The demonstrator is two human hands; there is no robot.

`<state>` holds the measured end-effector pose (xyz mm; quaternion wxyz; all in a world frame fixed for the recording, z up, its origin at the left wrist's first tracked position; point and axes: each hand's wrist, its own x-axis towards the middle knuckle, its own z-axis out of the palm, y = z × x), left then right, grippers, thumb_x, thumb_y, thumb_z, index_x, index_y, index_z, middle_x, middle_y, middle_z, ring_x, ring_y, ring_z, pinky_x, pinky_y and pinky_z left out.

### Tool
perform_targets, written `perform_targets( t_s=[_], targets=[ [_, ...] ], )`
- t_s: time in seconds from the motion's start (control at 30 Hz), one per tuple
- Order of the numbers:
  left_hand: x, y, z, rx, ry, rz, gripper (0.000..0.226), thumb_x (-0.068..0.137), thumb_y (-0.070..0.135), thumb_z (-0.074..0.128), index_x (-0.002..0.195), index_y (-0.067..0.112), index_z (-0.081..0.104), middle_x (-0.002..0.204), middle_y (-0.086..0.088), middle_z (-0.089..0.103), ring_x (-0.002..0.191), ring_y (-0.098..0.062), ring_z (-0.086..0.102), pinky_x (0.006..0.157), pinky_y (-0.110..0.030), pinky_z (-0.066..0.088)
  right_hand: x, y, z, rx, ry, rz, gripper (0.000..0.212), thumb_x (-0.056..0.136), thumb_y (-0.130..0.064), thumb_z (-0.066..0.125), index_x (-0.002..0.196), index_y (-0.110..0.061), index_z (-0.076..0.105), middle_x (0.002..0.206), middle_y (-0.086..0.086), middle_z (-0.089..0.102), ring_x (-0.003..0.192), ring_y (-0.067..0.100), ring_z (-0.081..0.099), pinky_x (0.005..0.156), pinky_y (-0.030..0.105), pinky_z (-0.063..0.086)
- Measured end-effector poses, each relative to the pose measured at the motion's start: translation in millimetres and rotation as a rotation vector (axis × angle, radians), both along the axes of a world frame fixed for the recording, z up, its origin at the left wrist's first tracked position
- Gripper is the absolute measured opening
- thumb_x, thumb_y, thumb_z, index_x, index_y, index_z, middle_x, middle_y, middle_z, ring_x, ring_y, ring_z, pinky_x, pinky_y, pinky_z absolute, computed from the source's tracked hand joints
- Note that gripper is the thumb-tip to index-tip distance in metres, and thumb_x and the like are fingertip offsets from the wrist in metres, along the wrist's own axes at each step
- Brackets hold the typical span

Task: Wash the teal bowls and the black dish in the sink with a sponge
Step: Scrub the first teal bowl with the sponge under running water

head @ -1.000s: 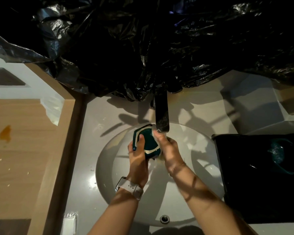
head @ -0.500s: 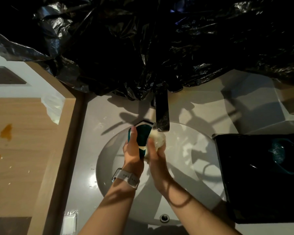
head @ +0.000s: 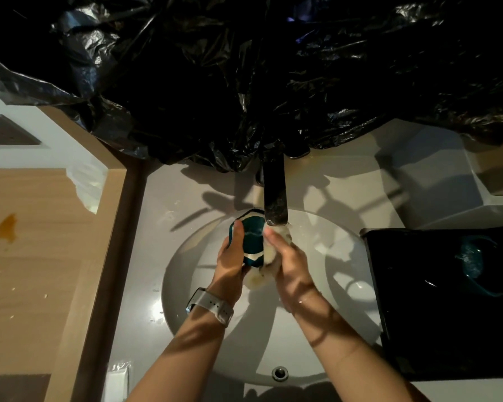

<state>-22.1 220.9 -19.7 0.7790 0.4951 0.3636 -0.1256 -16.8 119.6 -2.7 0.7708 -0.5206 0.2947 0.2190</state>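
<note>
My left hand [head: 230, 262] grips a small teal bowl [head: 251, 237] with a pale rim, tilted on its side over the white sink [head: 317, 314], just under the faucet spout [head: 274, 195]. My right hand [head: 292, 264] presses a pale, soapy sponge [head: 269, 266] against the bowl's right and lower side. Another teal bowl [head: 476, 264] rests on the black dish [head: 418, 314] on the counter to the right of the basin. A white watch is on my left wrist.
Crumpled black plastic sheeting [head: 273, 76] hangs over the back of the counter and the faucet base. A wooden surface [head: 35, 256] with orange stains lies to the left. The overflow hole [head: 280, 373] sits at the basin's near edge.
The bowl has turned in my left hand, its face more toward me again. My right hand with the sponge has slid around its right side. Both hands stay under the spout.
</note>
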Motion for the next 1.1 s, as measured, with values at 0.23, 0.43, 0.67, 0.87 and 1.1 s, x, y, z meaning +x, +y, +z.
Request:
perform_targets(
  t_s=[0.23,0.43,0.67,0.87,1.1],
  targets=[
    [-5.1,9.2,11.2,-0.032,0.080,-0.343,0.070,0.089,0.076,0.032,0.124,0.024,0.063,0.120,-0.006,0.070,0.106,-0.025,0.069,0.083,-0.036,0.058,9.0,-6.1,16.3,-0.058,-0.170,0.174,0.029,0.087,-0.030,0.066,0.107,-0.009,0.069,0.097,0.015,0.073,0.081,0.026,0.070,0.055,0.027,0.050],
    [-2.2,7.5,11.3,-0.357,0.059,-0.207,0.077,0.081,0.082,0.044,0.116,0.018,0.071,0.115,-0.013,0.067,0.110,-0.032,0.061,0.099,-0.045,0.042,-1.3,-4.6,20.7,-0.054,-0.229,0.290,0.020,0.089,-0.025,0.063,0.106,-0.015,0.067,0.089,-0.003,0.075,0.083,0.012,0.071,0.063,0.023,0.054],
    [-7.4,-9.0,5.1,-0.104,0.006,-0.233,0.076,0.078,0.080,0.050,0.130,0.026,0.058,0.125,-0.013,0.067,0.107,-0.026,0.070,0.081,-0.046,0.060,27.5,1.9,19.7,-0.223,0.182,0.230,0.032,0.083,-0.045,0.066,0.090,-0.014,0.069,0.086,0.010,0.071,0.080,0.026,0.069,0.076,0.036,0.058],
    [7.0,-1.0,9.0,-0.150,0.071,-0.243,0.058,0.089,0.071,0.041,0.101,0.020,0.067,0.091,-0.010,0.067,0.085,-0.024,0.063,0.069,-0.032,0.050,1.4,7.4,10.0,-0.177,-0.210,0.290,0.018,0.091,-0.037,0.060,0.100,-0.022,0.066,0.092,-0.003,0.072,0.084,0.008,0.069,0.076,0.024,0.056],
    [2.3,-6.9,9.8,0.041,-0.068,-0.286,0.035,0.090,0.054,0.058,0.118,0.033,0.054,0.119,-0.013,0.065,0.104,-0.029,0.067,0.083,-0.047,0.058,25.3,1.2,21.0,-0.120,0.159,0.109,0.028,0.089,-0.034,0.062,0.096,-0.007,0.066,0.084,0.012,0.067,0.072,0.024,0.066,0.059,0.031,0.054]
  ],
)
